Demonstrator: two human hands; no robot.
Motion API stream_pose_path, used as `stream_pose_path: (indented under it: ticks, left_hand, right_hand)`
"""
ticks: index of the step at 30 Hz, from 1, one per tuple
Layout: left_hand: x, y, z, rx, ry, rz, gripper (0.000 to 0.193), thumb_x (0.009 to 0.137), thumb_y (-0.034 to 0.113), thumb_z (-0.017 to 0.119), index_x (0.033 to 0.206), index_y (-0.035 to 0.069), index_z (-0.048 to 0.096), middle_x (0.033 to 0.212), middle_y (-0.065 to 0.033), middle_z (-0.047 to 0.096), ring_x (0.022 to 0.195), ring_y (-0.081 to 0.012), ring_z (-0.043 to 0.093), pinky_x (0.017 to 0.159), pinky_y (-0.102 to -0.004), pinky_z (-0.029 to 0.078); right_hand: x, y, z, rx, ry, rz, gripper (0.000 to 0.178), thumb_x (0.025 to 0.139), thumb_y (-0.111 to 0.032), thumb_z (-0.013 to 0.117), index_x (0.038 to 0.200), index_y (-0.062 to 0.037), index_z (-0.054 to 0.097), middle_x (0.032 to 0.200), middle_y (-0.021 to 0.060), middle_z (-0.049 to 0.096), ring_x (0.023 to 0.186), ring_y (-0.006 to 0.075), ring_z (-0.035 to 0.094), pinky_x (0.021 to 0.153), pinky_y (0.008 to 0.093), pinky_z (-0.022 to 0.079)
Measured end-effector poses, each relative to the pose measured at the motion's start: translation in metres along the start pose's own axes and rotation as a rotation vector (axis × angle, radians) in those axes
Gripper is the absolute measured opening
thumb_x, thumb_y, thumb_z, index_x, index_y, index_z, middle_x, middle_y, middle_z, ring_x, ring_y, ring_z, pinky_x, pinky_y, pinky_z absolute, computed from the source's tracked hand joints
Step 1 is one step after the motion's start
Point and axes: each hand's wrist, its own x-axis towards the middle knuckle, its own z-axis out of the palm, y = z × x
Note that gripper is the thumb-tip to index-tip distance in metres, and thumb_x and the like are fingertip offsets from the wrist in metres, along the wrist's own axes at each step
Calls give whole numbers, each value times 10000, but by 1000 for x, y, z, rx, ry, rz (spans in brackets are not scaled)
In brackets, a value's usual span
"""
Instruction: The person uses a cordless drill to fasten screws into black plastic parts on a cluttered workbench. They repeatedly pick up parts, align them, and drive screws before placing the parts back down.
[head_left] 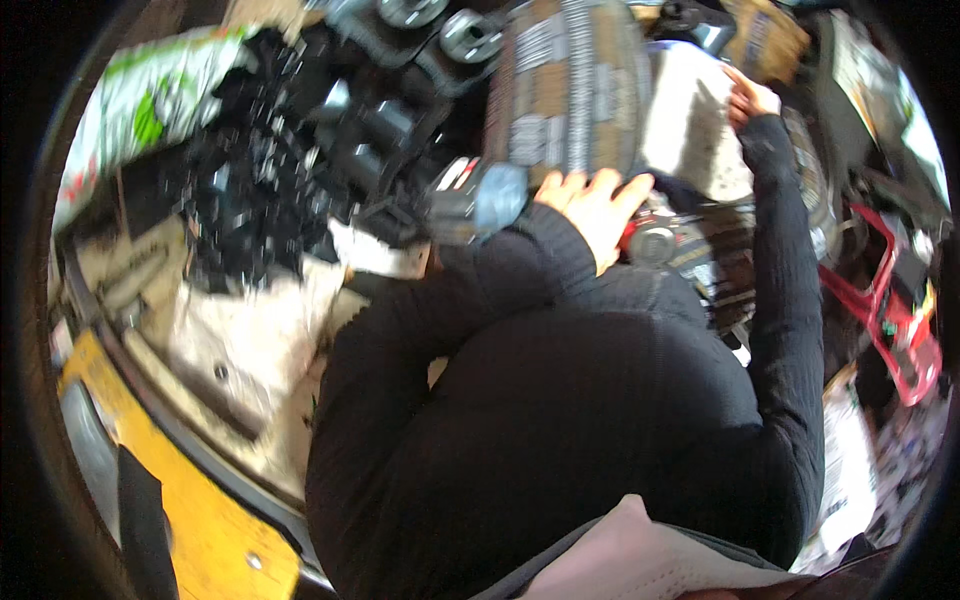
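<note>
My left hand (597, 212) lies with fingers spread at the near end of a worn tyre (570, 90), palm down. Just right of its fingers is a dark round-ended thing with red on it (653, 240), blurred. Against my left wrist sits a black and blue block-shaped thing (482, 202). Farther to the right, my right hand (752, 100) has its fingers curled at the right edge of a dirty white box-like object (697, 120), seemingly gripping it. That object stands beside the tyre, its surface smeared with dark marks.
Black plastic sheeting (260, 170) and dark car parts (385, 140) pile up at the left. A yellow panel (190, 470) runs along the lower left. On the right are a red frame-like part (880, 290) and a white bag (845, 470). Cardboard (768, 40) lies at the back.
</note>
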Motion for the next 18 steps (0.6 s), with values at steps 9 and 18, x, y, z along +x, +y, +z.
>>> stream_pose_path:
  ticks: [9,18]
  left_hand:
    - [-199,-282,79,-143,628,-1127,299,704,273,697,884,50,611,794,-133,656,741,-290,646,682,-395,513]
    - [-207,-183,392,-327,-579,-1080,543,763,326,640,1259,172,482,1233,-116,516,1118,-306,519,916,-467,426]
  right_hand:
    - [-103,11,28,472,315,150,376,899,2,440,1274,-11,434,1108,100,556,732,135,544,450,203,364]
    - [-69,-30,117,388,639,47,402,936,-102,434,1329,-35,379,711,-10,462,540,62,384,337,192,230]
